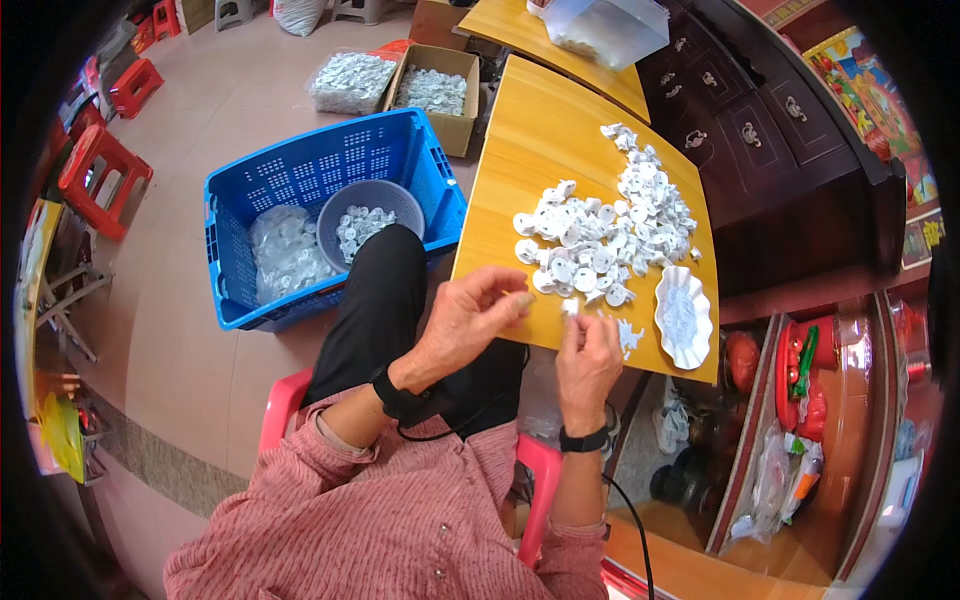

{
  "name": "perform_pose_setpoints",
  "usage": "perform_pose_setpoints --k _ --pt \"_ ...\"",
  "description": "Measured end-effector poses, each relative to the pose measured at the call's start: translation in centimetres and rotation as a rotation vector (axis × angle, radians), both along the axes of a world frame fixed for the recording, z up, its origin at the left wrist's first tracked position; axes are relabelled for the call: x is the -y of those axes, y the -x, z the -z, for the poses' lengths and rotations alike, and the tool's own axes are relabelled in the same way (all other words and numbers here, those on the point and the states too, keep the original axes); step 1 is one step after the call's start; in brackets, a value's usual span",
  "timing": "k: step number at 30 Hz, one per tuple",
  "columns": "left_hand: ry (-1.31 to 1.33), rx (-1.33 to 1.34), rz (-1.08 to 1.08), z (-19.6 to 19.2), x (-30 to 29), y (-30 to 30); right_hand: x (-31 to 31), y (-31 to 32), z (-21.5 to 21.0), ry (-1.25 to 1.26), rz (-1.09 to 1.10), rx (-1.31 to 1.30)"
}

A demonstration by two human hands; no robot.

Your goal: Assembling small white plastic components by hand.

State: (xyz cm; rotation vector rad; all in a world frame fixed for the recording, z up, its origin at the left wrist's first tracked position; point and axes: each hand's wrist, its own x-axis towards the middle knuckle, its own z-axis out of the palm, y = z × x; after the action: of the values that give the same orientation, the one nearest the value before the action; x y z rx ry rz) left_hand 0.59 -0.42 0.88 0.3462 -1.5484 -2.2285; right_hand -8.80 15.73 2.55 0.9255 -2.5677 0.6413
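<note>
My left hand (pixel 472 318) hovers over the near edge of the yellow wooden table, fingers bent, thumb and forefinger apart, with nothing visible between them. To its right, my right hand (pixel 588 362) is closed in a pinch, with a small white plastic part (pixel 570 306) at its fingertips. Just beyond both hands lies a loose pile of white round plastic parts (pixel 610 235), spreading toward the table's far side. Tiny clear-white pieces (pixel 628 335) are scattered by my right hand. Beside them stands a white scalloped dish (pixel 703 325) of similar tiny pieces.
A blue crate (pixel 240 310) on the floor at left holds a grey basket (pixel 408 208) and a bag (pixel 285 250) of parts. Farther off stand a filled cardboard box (pixel 455 130) and a clear bin (pixel 640 25). Dark drawers (pixel 740 130) flank the table's right; red stools (pixel 100 175) stand left.
</note>
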Motion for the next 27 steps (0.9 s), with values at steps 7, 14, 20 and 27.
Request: perform_pose_setpoints --k 7,14,20,27 --pt "0.021 0.035 0.205 0.6 -1.8 0.3 0.7 -4.7 -1.0 0.163 -0.215 0.007" --pt "-0.221 0.005 0.248 0.6 -1.5 0.0 -2.5 -3.4 -0.2 0.261 -0.017 0.111" --pt "-0.242 0.001 0.242 0.5 -1.5 0.0 -4.1 -1.8 0.4 0.136 0.042 -0.008" --pt "-0.24 -0.007 0.261 0.5 -1.2 -0.1 -3.3 -2.3 0.3 -0.148 0.021 -0.134"
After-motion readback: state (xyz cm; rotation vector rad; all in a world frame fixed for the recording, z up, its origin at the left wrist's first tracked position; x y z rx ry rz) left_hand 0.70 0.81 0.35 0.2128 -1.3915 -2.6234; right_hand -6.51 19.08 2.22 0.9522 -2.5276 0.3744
